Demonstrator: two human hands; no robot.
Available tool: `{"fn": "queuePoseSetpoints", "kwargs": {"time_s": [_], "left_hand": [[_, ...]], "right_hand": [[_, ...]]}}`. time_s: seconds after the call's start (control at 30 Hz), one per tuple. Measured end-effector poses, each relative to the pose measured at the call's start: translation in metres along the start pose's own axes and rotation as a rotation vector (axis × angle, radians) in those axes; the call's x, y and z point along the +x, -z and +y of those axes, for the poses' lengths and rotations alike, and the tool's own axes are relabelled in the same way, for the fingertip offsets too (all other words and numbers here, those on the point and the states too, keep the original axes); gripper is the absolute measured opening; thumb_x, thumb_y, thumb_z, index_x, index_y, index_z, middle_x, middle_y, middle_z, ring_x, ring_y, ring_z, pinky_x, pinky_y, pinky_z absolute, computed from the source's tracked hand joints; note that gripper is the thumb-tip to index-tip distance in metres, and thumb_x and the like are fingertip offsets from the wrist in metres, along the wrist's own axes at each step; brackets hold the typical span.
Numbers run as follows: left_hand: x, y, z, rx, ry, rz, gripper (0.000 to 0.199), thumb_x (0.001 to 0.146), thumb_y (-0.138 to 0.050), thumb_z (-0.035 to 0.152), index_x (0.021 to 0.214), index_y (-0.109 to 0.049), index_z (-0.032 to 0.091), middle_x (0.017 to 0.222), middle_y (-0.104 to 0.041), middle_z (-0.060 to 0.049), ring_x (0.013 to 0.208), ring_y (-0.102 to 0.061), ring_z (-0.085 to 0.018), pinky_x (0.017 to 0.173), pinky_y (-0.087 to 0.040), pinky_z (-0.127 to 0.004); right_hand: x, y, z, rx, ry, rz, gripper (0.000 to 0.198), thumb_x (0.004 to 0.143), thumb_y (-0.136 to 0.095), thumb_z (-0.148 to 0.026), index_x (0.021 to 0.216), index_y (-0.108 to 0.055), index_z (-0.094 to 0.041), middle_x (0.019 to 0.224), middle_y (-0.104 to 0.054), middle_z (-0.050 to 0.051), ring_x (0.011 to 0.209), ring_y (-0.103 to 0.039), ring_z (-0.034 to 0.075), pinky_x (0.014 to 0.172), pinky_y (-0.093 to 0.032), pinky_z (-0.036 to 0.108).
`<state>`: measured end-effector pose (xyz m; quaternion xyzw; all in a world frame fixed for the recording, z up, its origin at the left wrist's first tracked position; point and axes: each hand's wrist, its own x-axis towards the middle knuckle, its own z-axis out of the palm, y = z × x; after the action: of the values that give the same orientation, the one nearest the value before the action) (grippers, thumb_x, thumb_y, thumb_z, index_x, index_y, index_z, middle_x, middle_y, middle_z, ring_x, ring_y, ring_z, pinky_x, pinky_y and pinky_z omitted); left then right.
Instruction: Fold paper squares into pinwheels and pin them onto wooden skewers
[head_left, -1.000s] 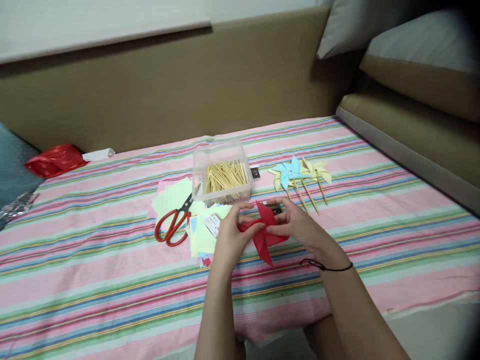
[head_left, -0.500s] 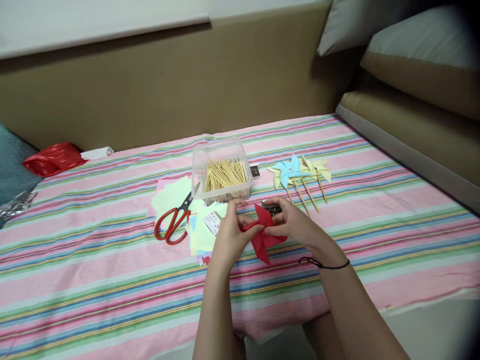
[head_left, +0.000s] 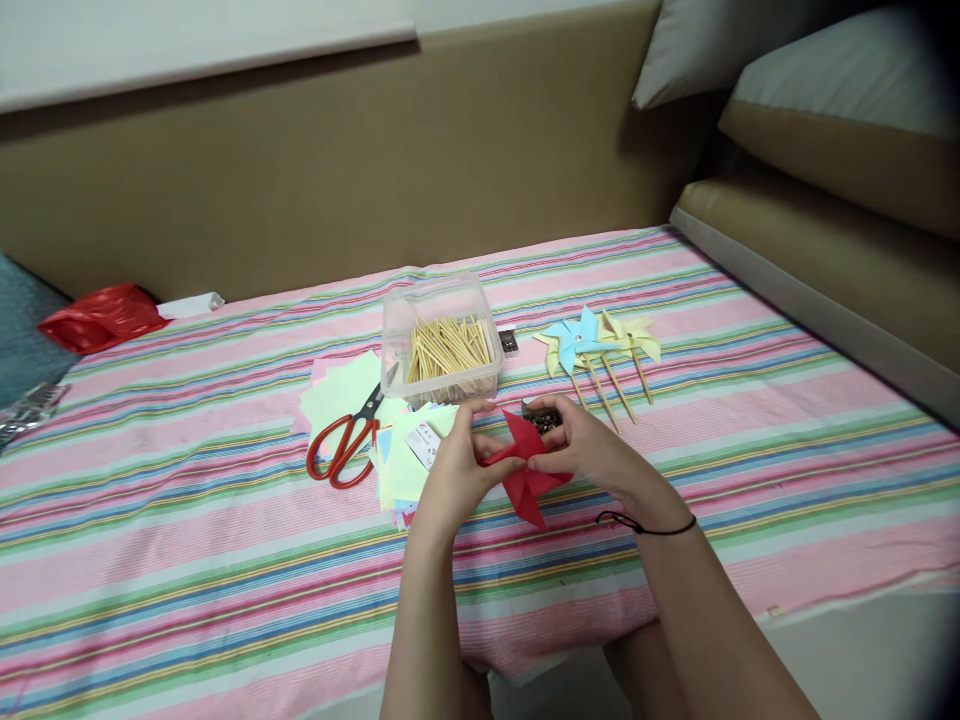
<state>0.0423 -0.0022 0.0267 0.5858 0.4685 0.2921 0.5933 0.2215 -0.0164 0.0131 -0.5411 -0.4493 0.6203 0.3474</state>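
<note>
A red paper pinwheel with pointed blades is held between my two hands, low over the striped cloth. My left hand pinches its left side, the thumb reaching toward the centre. With thumb and fingers, my right hand grips it from the right, its thumb tip near the middle. Whether a small pin is under the thumbs I cannot tell. Just behind the pinwheel, a small container of dark metallic pieces is partly hidden by my right hand. Stacked coloured paper with a printed card lies beside my left hand.
A clear plastic box of wooden sticks stands behind my hands. Red-handled scissors lie on paper at left. Finished blue and yellow pinwheels on sticks lie at right. A red plastic bag sits far left; cushions border the right.
Both hands keep nearly the same grip. The pinwheel has tilted very slightly, and a little more of the dark pieces shows behind it.
</note>
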Motion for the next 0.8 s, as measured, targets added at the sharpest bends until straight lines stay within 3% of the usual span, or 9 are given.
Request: {"fn": "queuePoseSetpoints", "kwargs": {"time_s": [0.33,0.53,0.67,0.8], "left_hand": [[-0.001,0.000,0.001,0.057,0.003,-0.005,0.054,0.069,-0.071,0.030,0.112,-0.039,0.023,0.063,-0.064,0.003,0.050,-0.052,-0.009,0.049,-0.038,-0.018],[-0.002,0.000,0.003,-0.035,0.004,0.026,0.053,0.066,-0.073,0.025,0.107,-0.039,0.023,0.059,-0.065,0.004,0.046,-0.050,-0.008,0.048,-0.038,-0.017],[0.001,-0.003,0.002,-0.246,-0.008,0.126,0.053,0.063,-0.075,0.021,0.101,-0.038,0.022,0.059,-0.067,0.003,0.045,-0.054,-0.009,0.046,-0.038,-0.017],[0.004,-0.011,0.006,-0.468,-0.031,0.319,0.053,0.058,-0.078,0.021,0.093,-0.038,0.022,0.064,-0.070,0.000,0.052,-0.063,-0.014,0.053,-0.047,-0.022]], "right_hand": [[0.001,-0.001,0.004,-0.041,0.060,0.020,0.061,0.064,-0.072,-0.015,0.115,-0.040,-0.025,0.070,-0.069,0.000,0.062,-0.066,0.020,0.052,-0.048,0.027],[-0.002,-0.001,-0.001,-0.018,0.074,0.054,0.070,0.063,-0.077,-0.022,0.122,-0.040,-0.025,0.069,-0.069,-0.001,0.065,-0.067,0.020,0.056,-0.049,0.030],[-0.005,-0.004,-0.011,0.172,0.130,0.187,0.080,0.065,-0.078,-0.033,0.131,-0.035,-0.023,0.071,-0.070,-0.002,0.070,-0.067,0.019,0.066,-0.051,0.032],[-0.006,-0.007,-0.018,0.356,0.244,0.322,0.070,0.071,-0.072,-0.045,0.129,-0.039,-0.024,0.079,-0.072,0.000,0.077,-0.068,0.019,0.075,-0.053,0.034]]}}
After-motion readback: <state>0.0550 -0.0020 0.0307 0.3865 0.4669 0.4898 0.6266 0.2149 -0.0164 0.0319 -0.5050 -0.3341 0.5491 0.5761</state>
